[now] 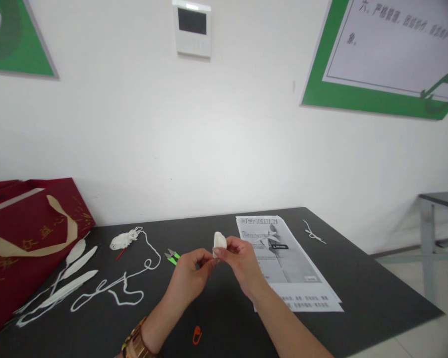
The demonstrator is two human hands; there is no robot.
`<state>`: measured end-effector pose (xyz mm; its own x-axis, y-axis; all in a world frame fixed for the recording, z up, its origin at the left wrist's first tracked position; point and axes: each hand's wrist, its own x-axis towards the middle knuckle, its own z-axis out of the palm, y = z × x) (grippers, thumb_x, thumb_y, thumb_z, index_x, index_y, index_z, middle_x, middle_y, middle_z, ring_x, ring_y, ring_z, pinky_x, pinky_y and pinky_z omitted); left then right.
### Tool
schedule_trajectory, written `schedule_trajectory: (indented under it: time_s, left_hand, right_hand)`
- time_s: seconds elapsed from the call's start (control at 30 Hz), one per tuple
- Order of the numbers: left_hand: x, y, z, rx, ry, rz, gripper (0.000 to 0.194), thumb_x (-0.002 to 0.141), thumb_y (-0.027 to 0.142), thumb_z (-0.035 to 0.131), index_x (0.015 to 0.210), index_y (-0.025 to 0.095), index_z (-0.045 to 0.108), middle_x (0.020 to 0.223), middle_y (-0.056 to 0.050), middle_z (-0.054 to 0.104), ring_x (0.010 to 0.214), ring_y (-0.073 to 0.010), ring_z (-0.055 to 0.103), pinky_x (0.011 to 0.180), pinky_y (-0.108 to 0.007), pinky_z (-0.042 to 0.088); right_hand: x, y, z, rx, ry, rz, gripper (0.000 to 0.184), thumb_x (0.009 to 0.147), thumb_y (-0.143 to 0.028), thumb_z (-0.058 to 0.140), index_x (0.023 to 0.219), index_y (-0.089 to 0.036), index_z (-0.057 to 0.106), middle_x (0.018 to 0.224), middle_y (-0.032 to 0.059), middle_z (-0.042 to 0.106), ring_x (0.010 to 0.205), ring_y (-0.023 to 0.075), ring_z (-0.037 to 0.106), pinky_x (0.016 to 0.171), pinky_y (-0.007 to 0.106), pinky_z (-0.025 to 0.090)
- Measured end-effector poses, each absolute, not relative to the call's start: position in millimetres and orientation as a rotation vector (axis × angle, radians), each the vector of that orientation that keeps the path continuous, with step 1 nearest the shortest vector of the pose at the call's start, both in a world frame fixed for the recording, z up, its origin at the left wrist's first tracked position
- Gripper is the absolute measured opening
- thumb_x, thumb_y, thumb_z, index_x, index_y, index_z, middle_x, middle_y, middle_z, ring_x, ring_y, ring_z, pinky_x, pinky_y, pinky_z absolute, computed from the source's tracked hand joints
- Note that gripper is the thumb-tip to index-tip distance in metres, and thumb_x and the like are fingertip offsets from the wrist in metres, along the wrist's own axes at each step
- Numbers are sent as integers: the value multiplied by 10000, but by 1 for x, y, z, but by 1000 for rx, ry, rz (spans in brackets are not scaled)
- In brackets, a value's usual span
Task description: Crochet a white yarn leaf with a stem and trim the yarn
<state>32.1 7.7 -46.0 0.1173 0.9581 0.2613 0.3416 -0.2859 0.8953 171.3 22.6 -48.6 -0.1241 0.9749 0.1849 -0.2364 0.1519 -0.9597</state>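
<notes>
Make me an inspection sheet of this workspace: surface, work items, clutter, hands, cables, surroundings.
Surface: matte black tabletop, against the wall.
Work items: small curved white piece raised in the hands; loose white yarn bundle, green-handled metal snips, long white leaf-shaped pieces, and grey-printed white paper sheets on the tabletop.
Clutter: dark red bag with beige handle at left; small orange plastic clip at the near edge.
Hands: right hand pinches the curved piece; left hand has its fingertips at the piece's lower end, grip unclear.
Cables: nothing seen.
Surroundings: plain white wall with green-bordered white poster at upper right.
</notes>
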Motion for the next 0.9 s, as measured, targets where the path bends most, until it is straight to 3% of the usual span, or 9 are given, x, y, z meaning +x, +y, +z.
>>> schedule_trajectory:
  time_s: [0.2,0.37,0.57,0.73,0.9]
  left_hand:
    - [33,10,-49,1600,1304,1209,228,698,342,613,568,155,626,486,-1,551,469,-114,447,472,-214,312]
    - [32,12,-53,1391,1221,1112,283,681,382,633,543,137,605,432,7,508,400,-77,361,416,-200,228]
    - [36,12,-57,1364,1174,1059,311,655,420,649,564,126,610,444,9,509,402,-72,368,416,-195,233]
    - [37,15,-61,1464,1244,1112,337,704,443,597,602,122,594,521,-1,547,477,-87,420,462,-192,278]
    - [39,16,-69,1525,1345,1088,389,727,480,554,547,136,535,466,7,511,440,-87,386,442,-201,254]
  right_hand:
    - [166,24,-53,-819,-1077,1366,202,644,-249,724,619,-118,572,611,-11,560,595,100,479,613,212,375]
    - [167,25,-54,-797,-1160,1411,193,670,-277,702,753,-120,627,661,3,580,625,124,504,614,230,391]
    - [171,27,-56,-961,-1242,1129,260,760,-357,618,660,-117,626,572,-13,530,540,96,449,513,200,331]
    - [166,26,-57,-891,-1256,1152,182,743,-283,631,832,-126,657,719,21,614,650,131,532,609,220,407]
    - [166,28,-63,-952,-1281,1140,198,766,-311,604,775,-116,635,638,21,603,577,132,537,556,224,414]
